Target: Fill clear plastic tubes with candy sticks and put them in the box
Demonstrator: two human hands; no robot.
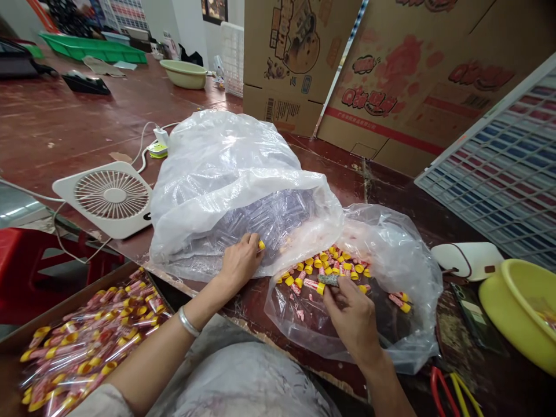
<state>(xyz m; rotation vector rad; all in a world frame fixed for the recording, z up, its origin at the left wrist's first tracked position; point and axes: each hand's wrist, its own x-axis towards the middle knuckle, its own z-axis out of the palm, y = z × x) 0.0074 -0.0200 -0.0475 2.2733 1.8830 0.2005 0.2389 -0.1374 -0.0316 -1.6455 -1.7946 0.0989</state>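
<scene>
My left hand (240, 262) rests against the big clear plastic bag (226, 174) of transparent tubes, fingers closed on a small yellow-capped piece (261, 245). My right hand (350, 310) reaches into the smaller clear bag (391, 255), pinching a small greyish tube (328, 280) among several yellow-capped, red-and-white candy tubes (330, 263). A silver bangle sits on my left wrist.
A cardboard box (82, 341) of packed candy tubes lies at lower left. A white desk fan (108, 197) stands left of the big bag. Yellow basin (521, 307) and a white case (469, 259) sit right; cartons (382, 75) and a gridded tray (504, 168) stand behind.
</scene>
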